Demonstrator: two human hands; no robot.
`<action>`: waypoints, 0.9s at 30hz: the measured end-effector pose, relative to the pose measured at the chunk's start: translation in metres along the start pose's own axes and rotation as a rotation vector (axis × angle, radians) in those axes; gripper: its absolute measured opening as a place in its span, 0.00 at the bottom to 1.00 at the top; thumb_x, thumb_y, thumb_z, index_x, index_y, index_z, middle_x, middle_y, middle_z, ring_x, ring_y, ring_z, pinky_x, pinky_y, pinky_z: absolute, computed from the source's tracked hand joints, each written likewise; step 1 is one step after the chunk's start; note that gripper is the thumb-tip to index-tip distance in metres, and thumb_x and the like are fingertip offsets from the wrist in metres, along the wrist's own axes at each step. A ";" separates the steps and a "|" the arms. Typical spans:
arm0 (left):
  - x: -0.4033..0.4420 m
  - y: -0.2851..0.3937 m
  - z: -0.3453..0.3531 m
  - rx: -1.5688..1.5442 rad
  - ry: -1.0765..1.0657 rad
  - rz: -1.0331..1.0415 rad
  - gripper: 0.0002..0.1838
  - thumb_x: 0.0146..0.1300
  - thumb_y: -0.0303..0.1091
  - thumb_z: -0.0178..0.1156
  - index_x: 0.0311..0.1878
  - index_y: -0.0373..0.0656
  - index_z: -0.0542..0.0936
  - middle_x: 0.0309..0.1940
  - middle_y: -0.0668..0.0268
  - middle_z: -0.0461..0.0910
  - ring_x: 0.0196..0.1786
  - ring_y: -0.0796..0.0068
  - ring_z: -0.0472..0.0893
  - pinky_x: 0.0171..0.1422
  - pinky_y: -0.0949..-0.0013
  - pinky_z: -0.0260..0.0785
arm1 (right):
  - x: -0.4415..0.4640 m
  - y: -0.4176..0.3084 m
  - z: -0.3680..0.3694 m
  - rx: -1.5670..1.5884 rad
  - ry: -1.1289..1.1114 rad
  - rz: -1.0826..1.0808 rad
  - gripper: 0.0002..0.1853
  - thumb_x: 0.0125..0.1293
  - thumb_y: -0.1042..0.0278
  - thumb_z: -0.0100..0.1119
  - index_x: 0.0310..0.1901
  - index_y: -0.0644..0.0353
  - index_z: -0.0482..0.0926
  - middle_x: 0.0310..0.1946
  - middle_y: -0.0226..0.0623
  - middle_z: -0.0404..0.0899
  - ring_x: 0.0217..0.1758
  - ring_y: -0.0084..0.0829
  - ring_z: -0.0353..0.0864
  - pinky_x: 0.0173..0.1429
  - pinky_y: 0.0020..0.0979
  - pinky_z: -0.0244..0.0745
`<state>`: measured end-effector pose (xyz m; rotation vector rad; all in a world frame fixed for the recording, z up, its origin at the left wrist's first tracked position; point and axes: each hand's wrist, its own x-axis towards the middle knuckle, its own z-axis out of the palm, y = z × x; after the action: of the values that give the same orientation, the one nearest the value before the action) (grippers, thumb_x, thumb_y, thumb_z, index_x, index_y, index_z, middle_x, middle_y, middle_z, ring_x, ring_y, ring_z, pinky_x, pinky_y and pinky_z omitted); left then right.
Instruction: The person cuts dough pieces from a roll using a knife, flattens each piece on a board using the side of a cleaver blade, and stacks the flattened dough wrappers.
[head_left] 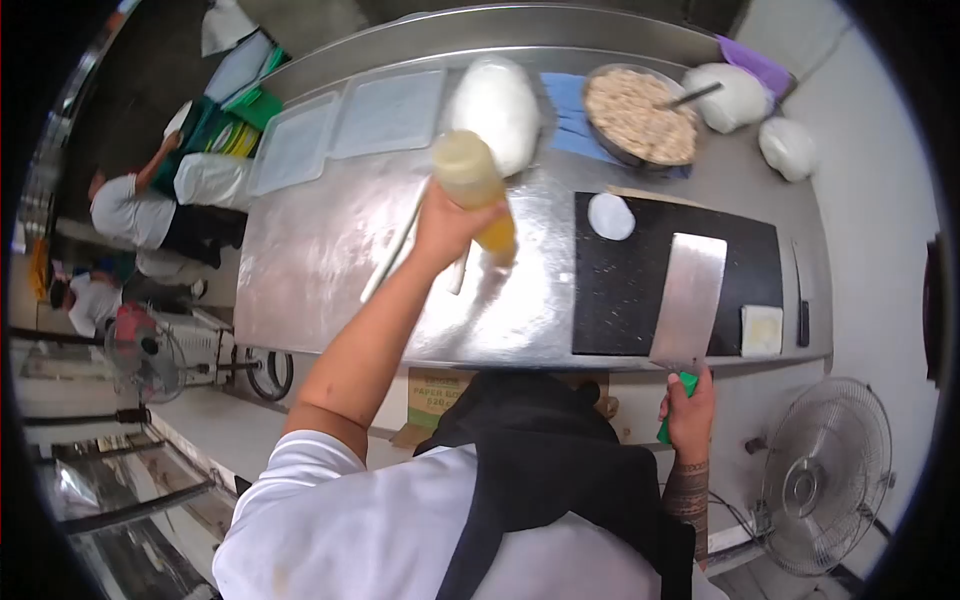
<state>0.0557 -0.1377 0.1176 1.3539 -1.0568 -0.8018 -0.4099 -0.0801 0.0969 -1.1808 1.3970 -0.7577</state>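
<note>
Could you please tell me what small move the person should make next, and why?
I would probably set the bottle down on the steel table: it fills the left hand, while the right hand grips the cleaver over the black board. That should free one hand for the white disc there.

Bottle (pixel 477 187) a blur (especially its near end)

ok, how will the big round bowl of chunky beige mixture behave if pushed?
Probably heavy: the bowl looks full nearly to its rim. It may drag the blue cloth under it. The dark, slim utensil sticking out could swing.
</note>
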 end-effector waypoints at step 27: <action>-0.190 -0.158 -0.175 0.766 0.503 -0.145 0.16 0.61 0.29 0.77 0.49 0.39 0.82 0.44 0.54 0.83 0.46 0.50 0.82 0.55 0.50 0.76 | 0.037 -0.078 0.345 -1.002 -0.856 -0.779 0.12 0.75 0.67 0.58 0.54 0.62 0.76 0.39 0.53 0.87 0.42 0.58 0.89 0.48 0.57 0.83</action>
<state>0.1700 0.0880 -0.0489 2.1549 -0.8872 -0.1018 -0.0548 -0.0796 0.0901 -2.5142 0.4865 0.0976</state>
